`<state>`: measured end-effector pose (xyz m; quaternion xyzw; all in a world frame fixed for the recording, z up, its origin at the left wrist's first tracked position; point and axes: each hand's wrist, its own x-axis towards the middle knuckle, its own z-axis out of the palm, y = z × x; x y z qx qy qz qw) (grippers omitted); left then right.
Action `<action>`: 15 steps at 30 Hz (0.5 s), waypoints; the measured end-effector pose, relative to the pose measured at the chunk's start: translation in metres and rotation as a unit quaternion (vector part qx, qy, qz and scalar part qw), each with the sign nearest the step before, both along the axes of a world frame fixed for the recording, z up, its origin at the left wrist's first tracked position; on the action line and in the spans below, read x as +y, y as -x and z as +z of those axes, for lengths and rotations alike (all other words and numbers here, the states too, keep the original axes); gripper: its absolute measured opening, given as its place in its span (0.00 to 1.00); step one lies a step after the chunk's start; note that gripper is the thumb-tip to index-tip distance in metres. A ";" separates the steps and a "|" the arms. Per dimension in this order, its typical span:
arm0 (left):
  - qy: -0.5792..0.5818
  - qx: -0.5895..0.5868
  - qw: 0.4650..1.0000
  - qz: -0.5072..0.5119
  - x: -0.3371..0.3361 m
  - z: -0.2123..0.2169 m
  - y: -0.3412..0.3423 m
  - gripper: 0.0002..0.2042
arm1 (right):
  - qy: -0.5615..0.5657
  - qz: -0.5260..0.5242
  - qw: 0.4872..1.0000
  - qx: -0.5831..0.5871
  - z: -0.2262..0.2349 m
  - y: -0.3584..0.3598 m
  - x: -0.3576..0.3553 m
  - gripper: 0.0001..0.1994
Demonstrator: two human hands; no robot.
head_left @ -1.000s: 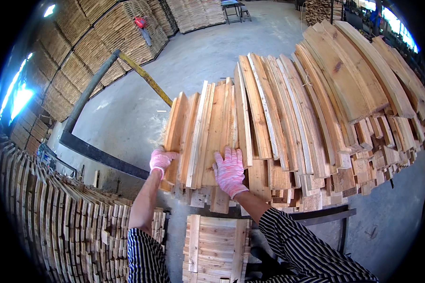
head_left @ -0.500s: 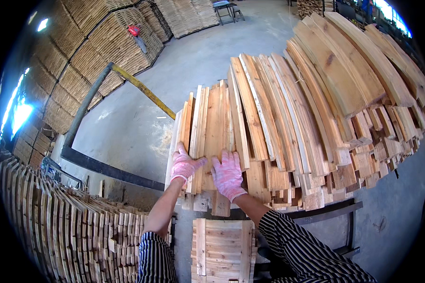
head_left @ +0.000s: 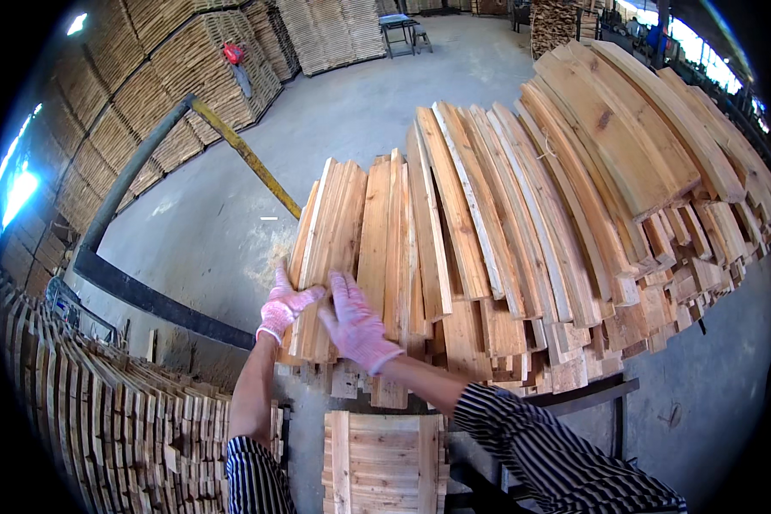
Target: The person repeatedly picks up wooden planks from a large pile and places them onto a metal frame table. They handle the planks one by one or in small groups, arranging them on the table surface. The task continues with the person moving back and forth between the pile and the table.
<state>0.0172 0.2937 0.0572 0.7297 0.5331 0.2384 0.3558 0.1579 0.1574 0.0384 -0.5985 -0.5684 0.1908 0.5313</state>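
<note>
Both my hands wear pink-and-white gloves and rest at the near end of a group of upright narrow wooden boards (head_left: 325,227) on the left of a large lumber stack. My left hand (head_left: 284,307) lies along the group's outer left side, its fingers stretched forward and thumb spread right across the board ends. My right hand (head_left: 358,327), slightly blurred, lies flat with fingers extended over the group's right side. Neither hand is wrapped round a board. Right of the hands, a wider board (head_left: 373,231) stands apart from the group by a narrow gap.
Many loose boards (head_left: 522,206) continue to the right, overhanging unevenly. A metal frame (head_left: 171,304) with a yellow bar (head_left: 247,158) borders the left. Below is a slatted wooden panel (head_left: 384,463); a dense board pile (head_left: 137,428) fills the lower left. Tall stacks (head_left: 197,73) stand behind.
My hands have moved left. The boards at the left end now sit closer together and leaning left, with a gap opened beside the wider board. The view has shifted slightly.
</note>
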 end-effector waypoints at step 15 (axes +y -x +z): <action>0.185 -0.052 0.980 0.051 -0.148 0.038 0.104 0.51 | 0.183 0.106 0.884 0.416 -0.009 0.088 -0.118 0.49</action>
